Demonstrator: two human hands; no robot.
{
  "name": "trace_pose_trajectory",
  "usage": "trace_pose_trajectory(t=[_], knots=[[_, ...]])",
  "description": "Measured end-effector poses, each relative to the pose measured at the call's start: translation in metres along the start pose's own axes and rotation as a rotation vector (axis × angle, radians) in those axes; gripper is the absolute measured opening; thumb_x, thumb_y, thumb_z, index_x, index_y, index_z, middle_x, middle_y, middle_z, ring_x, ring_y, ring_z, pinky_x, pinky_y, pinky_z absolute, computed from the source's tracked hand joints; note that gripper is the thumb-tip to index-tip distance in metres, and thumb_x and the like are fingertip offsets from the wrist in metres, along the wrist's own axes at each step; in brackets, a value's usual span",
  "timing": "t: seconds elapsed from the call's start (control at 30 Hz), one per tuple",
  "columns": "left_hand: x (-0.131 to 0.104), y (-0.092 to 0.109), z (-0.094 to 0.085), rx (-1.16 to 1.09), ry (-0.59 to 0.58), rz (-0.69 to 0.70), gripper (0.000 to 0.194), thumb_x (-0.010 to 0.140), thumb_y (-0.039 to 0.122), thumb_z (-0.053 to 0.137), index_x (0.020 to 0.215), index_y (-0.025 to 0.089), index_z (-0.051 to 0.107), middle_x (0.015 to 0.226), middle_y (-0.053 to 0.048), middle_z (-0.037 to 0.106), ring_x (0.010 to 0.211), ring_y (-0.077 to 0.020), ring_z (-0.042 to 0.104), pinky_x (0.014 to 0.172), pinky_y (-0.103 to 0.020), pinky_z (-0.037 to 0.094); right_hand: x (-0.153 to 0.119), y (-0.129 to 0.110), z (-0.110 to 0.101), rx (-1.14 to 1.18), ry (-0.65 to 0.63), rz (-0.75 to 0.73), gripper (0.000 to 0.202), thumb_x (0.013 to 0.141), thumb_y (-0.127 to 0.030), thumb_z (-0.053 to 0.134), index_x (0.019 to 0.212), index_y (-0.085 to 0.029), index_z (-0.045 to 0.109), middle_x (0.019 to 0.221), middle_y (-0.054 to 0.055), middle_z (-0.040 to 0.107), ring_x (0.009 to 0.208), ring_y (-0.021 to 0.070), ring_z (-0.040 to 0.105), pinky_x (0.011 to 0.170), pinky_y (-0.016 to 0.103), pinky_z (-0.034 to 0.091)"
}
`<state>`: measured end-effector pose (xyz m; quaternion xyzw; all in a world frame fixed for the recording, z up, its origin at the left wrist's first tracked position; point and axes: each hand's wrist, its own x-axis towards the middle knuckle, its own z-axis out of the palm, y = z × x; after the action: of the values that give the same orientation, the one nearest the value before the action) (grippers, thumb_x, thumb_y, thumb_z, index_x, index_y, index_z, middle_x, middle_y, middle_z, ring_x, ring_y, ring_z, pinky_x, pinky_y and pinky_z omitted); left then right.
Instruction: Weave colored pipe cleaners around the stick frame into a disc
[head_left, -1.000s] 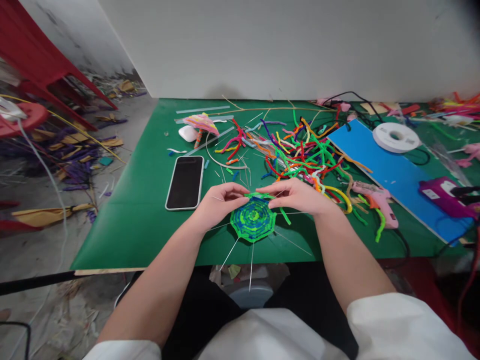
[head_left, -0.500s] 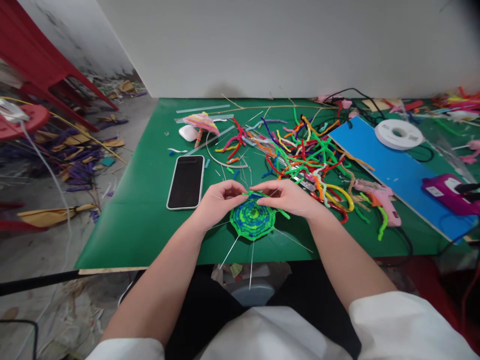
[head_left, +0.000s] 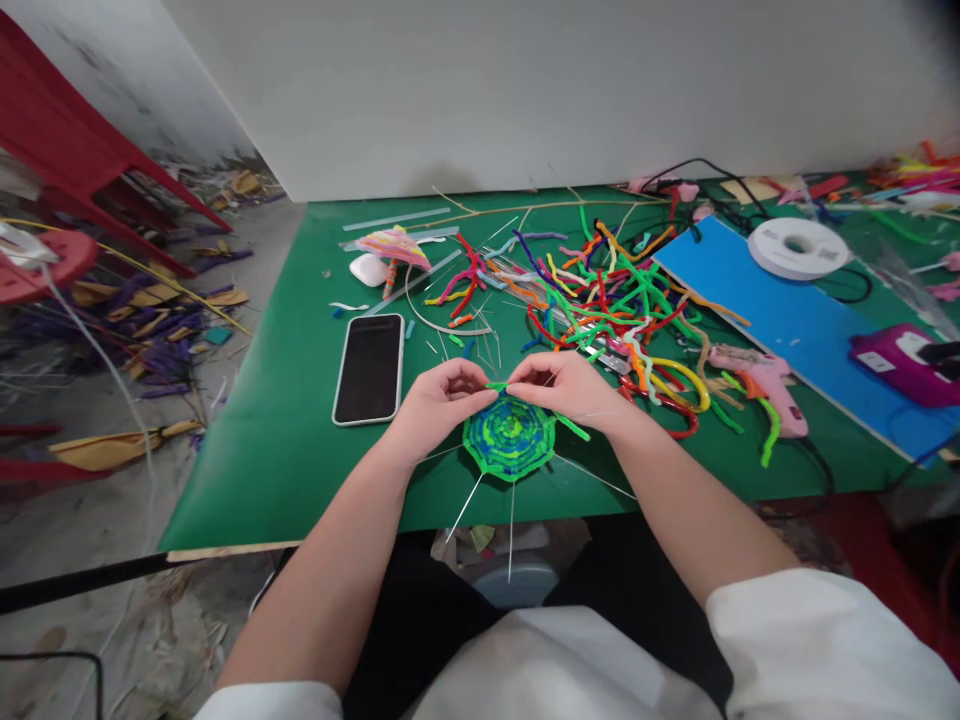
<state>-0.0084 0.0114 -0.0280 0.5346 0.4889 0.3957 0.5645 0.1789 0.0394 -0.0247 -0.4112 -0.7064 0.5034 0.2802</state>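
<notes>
Between my hands is a round woven piece (head_left: 511,440) of green and blue pipe cleaner, wound in rings over thin wire spokes that stick out past its rim. My left hand (head_left: 454,398) pinches the far left of its edge between thumb and fingers. My right hand (head_left: 553,385) pinches a green pipe cleaner (head_left: 496,386) at the far edge, close to the left fingertips. A loose green end (head_left: 572,428) pokes out to the right beneath my right hand. The fingertips partly cover the far rim.
A phone (head_left: 369,369) lies to the left, a small pink umbrella-like craft (head_left: 393,246) behind it. Tangled pipe cleaners (head_left: 600,285) and yellow-and-red-handled scissors (head_left: 694,385) lie beyond my hands. On the right are a pink glue gun (head_left: 772,385), a blue board (head_left: 795,330) and a white spool (head_left: 798,248).
The camera view has shifted slightly. My right fingers have drawn a little away from the left ones, with a short green stretch of pipe cleaner now showing between them.
</notes>
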Motion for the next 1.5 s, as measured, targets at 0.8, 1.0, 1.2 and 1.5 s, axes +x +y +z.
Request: trace_pose_trajectory(t=[0.8, 1.0, 1.2, 1.5], knots=[[-0.002, 0.002, 0.000, 0.088, -0.010, 0.017, 0.021, 0.067, 0.034, 0.066, 0.076, 0.016, 0.062, 0.075, -0.002, 0.063, 0.071, -0.0130, 0.056, 0.069, -0.026, 0.045, 0.002, 0.002, 0.000, 0.029, -0.014, -0.017, 0.020, 0.072, -0.033, 0.057, 0.072, -0.013, 0.060, 0.062, 0.000, 0.055, 0.056, 0.0081, 0.048, 0.051, 0.021, 0.038], [-0.001, 0.001, 0.002, 0.095, -0.011, 0.017, 0.023, 0.064, 0.033, 0.069, 0.076, 0.016, 0.060, 0.073, 0.000, 0.062, 0.068, -0.0122, 0.057, 0.065, -0.024, 0.046, 0.002, 0.001, 0.000, 0.007, -0.046, -0.036, 0.020, 0.072, -0.033, 0.056, 0.074, -0.014, 0.061, 0.064, 0.000, 0.056, 0.058, 0.0087, 0.049, 0.054, 0.021, 0.039], [-0.002, 0.002, 0.004, 0.102, -0.005, -0.005, 0.023, 0.065, 0.032, 0.068, 0.081, 0.016, 0.064, 0.078, -0.002, 0.066, 0.073, -0.0134, 0.059, 0.070, -0.026, 0.047, 0.001, 0.000, 0.001, 0.014, -0.062, -0.030, 0.019, 0.073, -0.032, 0.055, 0.074, -0.013, 0.061, 0.064, 0.000, 0.056, 0.058, 0.0085, 0.049, 0.054, 0.021, 0.039], [-0.004, 0.006, -0.006, 0.112, -0.081, -0.019, 0.030, 0.064, 0.035, 0.069, 0.088, 0.018, 0.064, 0.087, -0.005, 0.067, 0.082, -0.0183, 0.061, 0.075, -0.031, 0.048, 0.003, 0.003, 0.000, 0.017, -0.057, -0.043, 0.020, 0.073, -0.033, 0.056, 0.075, -0.014, 0.061, 0.064, 0.000, 0.056, 0.058, 0.0088, 0.049, 0.054, 0.022, 0.040]])
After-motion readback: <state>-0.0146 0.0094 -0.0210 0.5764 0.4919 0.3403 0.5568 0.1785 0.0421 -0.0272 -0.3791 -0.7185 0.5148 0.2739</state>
